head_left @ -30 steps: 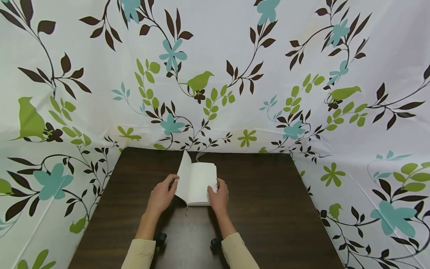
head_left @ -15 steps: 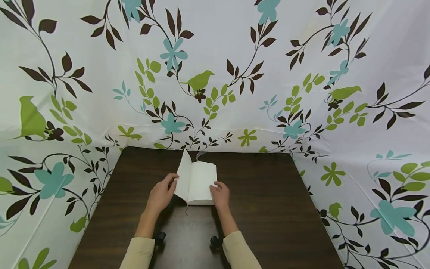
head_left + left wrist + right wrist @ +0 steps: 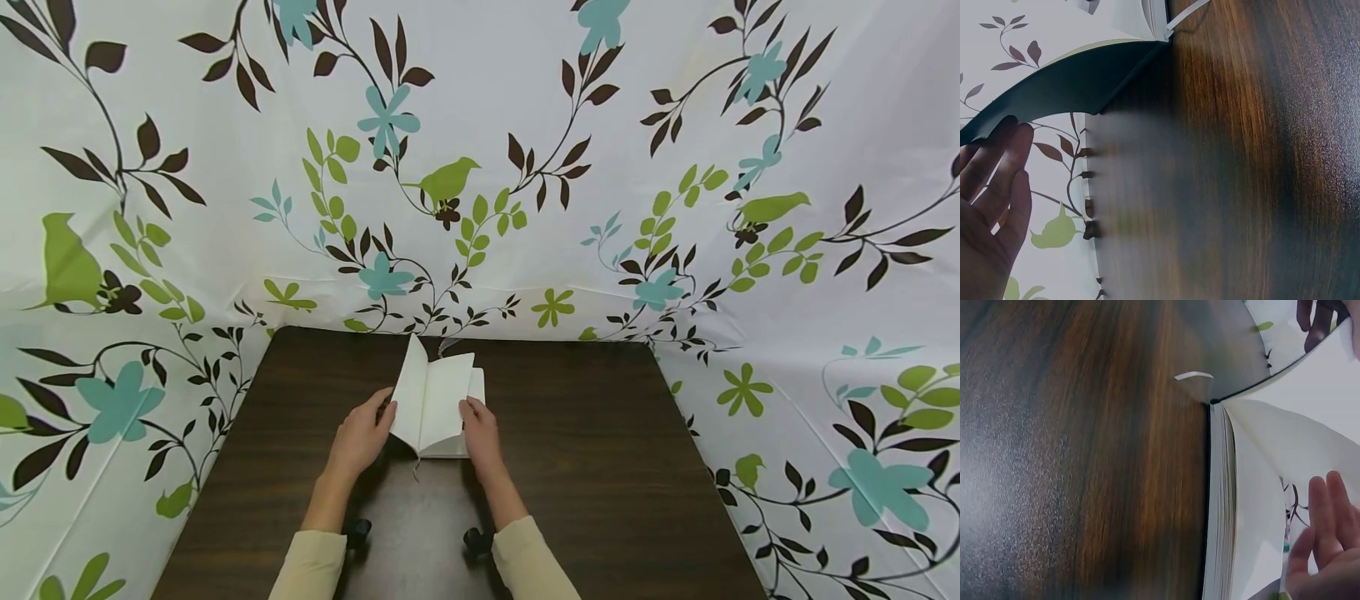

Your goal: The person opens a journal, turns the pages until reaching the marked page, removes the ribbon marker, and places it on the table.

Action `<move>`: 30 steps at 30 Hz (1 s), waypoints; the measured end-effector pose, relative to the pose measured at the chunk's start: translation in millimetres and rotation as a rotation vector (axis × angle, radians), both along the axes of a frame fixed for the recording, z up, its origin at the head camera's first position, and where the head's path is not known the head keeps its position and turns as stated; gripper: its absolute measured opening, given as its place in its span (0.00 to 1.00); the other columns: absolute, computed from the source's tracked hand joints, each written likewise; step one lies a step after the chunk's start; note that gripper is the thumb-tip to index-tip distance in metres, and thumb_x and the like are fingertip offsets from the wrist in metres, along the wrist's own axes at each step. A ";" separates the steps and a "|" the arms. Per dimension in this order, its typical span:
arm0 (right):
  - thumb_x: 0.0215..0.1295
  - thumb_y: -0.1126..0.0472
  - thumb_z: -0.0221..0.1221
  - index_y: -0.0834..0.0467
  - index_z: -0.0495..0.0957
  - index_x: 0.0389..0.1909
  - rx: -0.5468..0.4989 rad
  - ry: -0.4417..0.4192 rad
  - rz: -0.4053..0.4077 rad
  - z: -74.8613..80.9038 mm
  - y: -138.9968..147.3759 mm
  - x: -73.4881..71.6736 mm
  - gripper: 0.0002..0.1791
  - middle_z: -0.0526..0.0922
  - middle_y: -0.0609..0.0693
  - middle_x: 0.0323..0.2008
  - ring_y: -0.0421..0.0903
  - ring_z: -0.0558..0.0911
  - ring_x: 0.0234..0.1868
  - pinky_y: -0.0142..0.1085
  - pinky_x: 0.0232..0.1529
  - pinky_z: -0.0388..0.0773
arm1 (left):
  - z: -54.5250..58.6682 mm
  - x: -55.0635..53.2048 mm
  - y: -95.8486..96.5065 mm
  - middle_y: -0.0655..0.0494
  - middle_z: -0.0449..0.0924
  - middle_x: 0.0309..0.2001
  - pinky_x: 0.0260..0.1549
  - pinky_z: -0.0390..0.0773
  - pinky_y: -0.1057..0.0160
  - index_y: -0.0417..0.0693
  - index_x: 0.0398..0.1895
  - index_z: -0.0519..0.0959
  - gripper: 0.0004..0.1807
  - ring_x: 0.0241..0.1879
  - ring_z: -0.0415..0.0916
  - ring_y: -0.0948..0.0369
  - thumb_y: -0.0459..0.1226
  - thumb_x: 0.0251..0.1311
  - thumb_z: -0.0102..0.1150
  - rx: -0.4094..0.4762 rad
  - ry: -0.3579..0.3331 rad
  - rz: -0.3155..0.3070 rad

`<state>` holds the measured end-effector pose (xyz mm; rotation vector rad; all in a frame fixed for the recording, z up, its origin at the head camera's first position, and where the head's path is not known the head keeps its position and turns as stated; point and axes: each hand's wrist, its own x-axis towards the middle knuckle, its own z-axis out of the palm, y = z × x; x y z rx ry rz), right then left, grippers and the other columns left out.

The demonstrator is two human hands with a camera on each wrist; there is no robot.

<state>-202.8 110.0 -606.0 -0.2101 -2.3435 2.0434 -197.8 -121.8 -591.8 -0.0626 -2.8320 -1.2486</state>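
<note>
An open notebook (image 3: 444, 404) with blank white pages and a dark cover (image 3: 1079, 78) lies on the table. My left hand (image 3: 362, 432) holds the raised left side at its outer edge, fingers under the cover in the left wrist view. A single page (image 3: 448, 392) stands lifted off the right-hand stack. Its outer edge is pinched by my right hand (image 3: 482, 433), whose fingers (image 3: 1329, 519) show beneath the page in the right wrist view. The thumb side is hidden there. From the bottom of the spine hangs a thin ribbon bookmark (image 3: 1194, 375).
The table (image 3: 600, 475) is dark wood-grain. Behind and beside it hangs a white curtain (image 3: 540, 108) with leaves, flowers and birds. A dark wrist-worn device (image 3: 358, 533) sits by the left cuff, another (image 3: 477, 542) by the right cuff.
The right hand has moved from the right edge of the stack slightly left, lifting one page up and leftward. My left hand still holds the left side raised.
</note>
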 end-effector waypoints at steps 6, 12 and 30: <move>0.89 0.47 0.44 0.64 0.77 0.69 -0.012 0.021 0.222 0.0 -14.7 5.0 0.28 0.84 0.66 0.56 0.59 0.83 0.56 0.53 0.56 0.78 | -1.9 0.4 -0.3 0.49 0.87 0.59 0.46 0.79 0.44 0.51 0.82 0.66 0.29 0.46 0.83 0.52 0.50 0.85 0.47 0.026 -0.005 -0.004; 0.88 0.42 0.44 0.50 0.69 0.81 0.163 0.093 0.426 -5.1 -29.8 15.6 0.30 0.72 0.56 0.78 0.60 0.71 0.78 0.64 0.73 0.68 | -5.6 -0.2 -0.5 0.47 0.87 0.59 0.49 0.80 0.40 0.52 0.83 0.64 0.31 0.48 0.84 0.50 0.54 0.86 0.44 0.051 -0.004 0.002; 0.83 0.42 0.51 0.39 0.65 0.83 0.429 0.144 0.499 -14.5 -47.1 31.1 0.31 0.64 0.49 0.83 0.59 0.65 0.82 0.67 0.75 0.64 | -2.3 0.5 -3.9 0.40 0.79 0.70 0.64 0.74 0.33 0.51 0.84 0.61 0.32 0.67 0.79 0.42 0.53 0.86 0.45 0.149 -0.059 -0.024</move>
